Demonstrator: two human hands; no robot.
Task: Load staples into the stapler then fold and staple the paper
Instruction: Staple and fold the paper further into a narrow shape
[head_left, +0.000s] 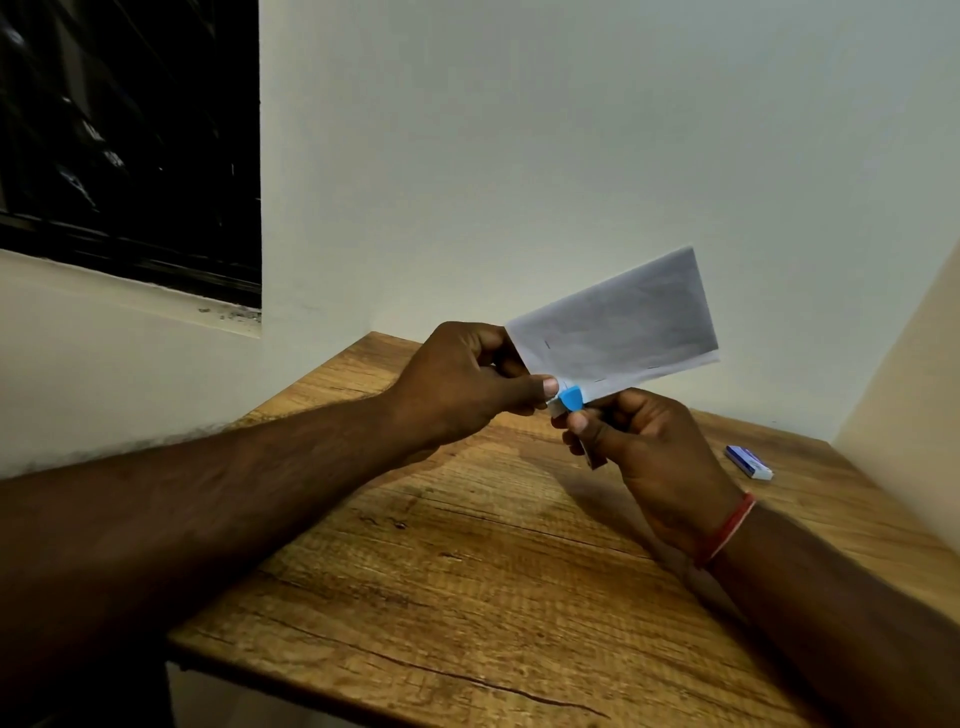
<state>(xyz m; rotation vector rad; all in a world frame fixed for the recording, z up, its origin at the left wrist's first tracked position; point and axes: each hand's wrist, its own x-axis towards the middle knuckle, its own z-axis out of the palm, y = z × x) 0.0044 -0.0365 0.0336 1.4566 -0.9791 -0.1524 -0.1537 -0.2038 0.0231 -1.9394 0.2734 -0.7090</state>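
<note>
Both hands up above wooden table (467, 571). Left hand (462, 384) pinching lower left corner of folded paper (618, 322), thumb on top, paper sticking up and right. Right hand (644, 452) wrapped round small stapler (569, 401), blue tip poking out right at paper's bottom edge. Few staples look already in along edge. Staple box (748, 461) lying on table off to right, well apart. Red thread (727, 530) on right wrist.

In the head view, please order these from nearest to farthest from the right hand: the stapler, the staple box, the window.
1. Stapler: held in the right hand itself, its blue tip at the folded paper's lower edge.
2. Staple box: lying on the table to the right of that hand.
3. Window: far off on the wall, upper left.
</note>
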